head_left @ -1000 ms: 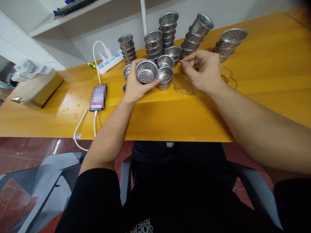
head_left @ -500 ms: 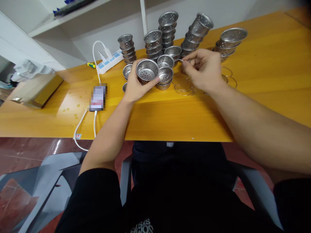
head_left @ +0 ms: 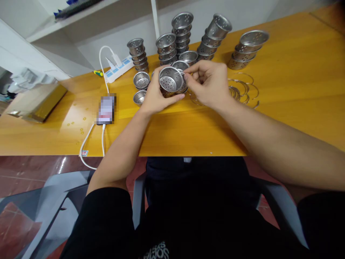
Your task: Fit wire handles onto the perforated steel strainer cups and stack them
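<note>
My left hand [head_left: 155,99] is wrapped round a perforated metal cup [head_left: 170,83], its open top facing me, just above the table. At the cup's right rim, my right hand [head_left: 208,85] pinches a thin metal wire [head_left: 181,73] between thumb and fingers. One end of the wire reaches over the rim; whether it touches the cup I cannot tell. Behind and beneath the held cup stand more such cups [head_left: 180,65], partly hidden by my hands. Thin curved wires [head_left: 235,92] lie loose on the table right of my right hand.
Several stacks of perforated cups [head_left: 165,45] line the table's back, one leaning stack [head_left: 215,37] among them, another [head_left: 245,48] further right. Two small cups [head_left: 141,81] sit left of my left hand. A phone [head_left: 106,109] with white cables, a power strip [head_left: 120,69] and a cardboard box [head_left: 40,102] are leftward.
My right hand has moved left with the wire, bringing it to the rim of the cup. The cup in my left hand has shifted slightly right.
</note>
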The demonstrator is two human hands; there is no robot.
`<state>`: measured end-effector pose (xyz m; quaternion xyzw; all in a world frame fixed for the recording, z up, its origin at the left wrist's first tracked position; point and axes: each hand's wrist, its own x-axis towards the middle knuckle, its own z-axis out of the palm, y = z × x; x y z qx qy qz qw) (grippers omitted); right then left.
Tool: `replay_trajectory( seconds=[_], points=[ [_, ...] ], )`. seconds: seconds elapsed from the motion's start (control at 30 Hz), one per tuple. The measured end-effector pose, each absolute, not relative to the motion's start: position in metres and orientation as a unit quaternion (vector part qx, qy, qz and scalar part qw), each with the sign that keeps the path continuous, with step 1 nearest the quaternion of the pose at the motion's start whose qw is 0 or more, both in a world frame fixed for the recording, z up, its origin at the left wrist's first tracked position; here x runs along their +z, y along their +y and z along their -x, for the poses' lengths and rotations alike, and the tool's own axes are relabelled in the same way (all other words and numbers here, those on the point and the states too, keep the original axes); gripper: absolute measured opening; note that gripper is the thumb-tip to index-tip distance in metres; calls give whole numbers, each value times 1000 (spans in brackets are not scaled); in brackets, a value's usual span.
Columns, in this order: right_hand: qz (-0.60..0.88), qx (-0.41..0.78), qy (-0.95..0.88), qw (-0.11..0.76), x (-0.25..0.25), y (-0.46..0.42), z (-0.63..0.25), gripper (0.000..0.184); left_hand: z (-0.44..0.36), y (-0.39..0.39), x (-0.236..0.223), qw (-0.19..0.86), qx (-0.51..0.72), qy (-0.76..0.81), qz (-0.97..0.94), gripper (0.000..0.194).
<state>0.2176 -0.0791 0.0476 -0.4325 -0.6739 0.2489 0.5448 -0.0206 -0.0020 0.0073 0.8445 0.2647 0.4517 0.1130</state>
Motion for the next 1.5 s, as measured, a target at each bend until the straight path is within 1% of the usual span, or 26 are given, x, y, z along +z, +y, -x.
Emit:
replay_trajectory(
  seconds=[0.1,0.3,0.43,0.67,0.77,0.9,0.97,1.07,1.17,1.23,1.33,1.5],
  points=[
    [435,255,-666,549,49,-79,-216,45,15,-6,8,112,438,253,-855,122],
    [449,267,-659,540,51,-80,-216,48,7,-11,8,110,437,259,-854,114],
    [439,288,-654,544,51,-80,-215,46,5,-13,9,111,442,259,-851,111],
    [438,275,-653,554,48,-79,-212,43,3,-16,9,121,441,262,-850,106],
    [442,285,-658,538,55,-85,-214,42,5,-16,11,126,439,265,-849,102],
    [396,317,-714,483,71,-95,-224,41,14,-14,14,131,453,265,-841,91],
    [367,332,-731,470,76,-97,-228,42,18,-13,15,136,455,261,-840,89],
    [367,358,-722,466,79,-98,-230,51,19,-12,16,140,453,257,-842,89],
    [377,392,-702,459,75,-98,-228,60,18,-15,17,144,454,247,-844,89],
    [364,406,-699,462,71,-97,-226,62,17,-18,18,144,445,245,-849,91],
    [338,413,-700,474,66,-96,-224,57,17,-20,20,135,424,254,-859,94],
    [353,412,-694,474,63,-90,-224,50,17,-18,19,122,408,263,-865,88]
  ],
)
